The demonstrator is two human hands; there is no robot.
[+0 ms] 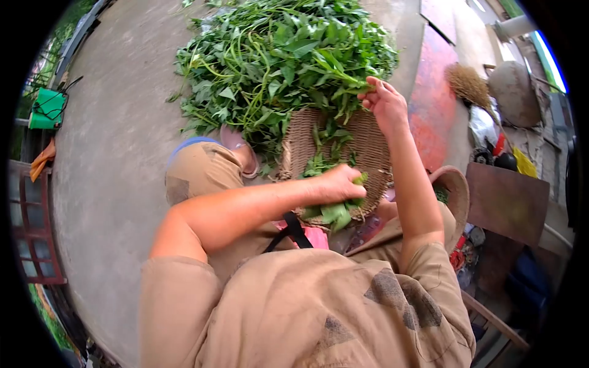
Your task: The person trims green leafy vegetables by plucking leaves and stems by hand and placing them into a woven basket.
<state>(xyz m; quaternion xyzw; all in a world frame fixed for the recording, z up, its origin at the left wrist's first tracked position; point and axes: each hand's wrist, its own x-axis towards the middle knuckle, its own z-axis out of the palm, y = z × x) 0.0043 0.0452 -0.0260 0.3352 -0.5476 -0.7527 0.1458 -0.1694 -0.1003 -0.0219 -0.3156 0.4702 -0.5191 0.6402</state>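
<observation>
Greens fill both hands — the left hand [340, 184] is clenched around a bunch of leaves [336, 211] over the woven basket [368, 147], the right hand [383, 101] pinches a stem [343, 76] at the leaf pile [276, 55].

Soft, even daylight falls on me, with no hard shadows. My view bulges like a fisheye, black at the corners, smeared along the right edge; the centre stays sharp.
</observation>
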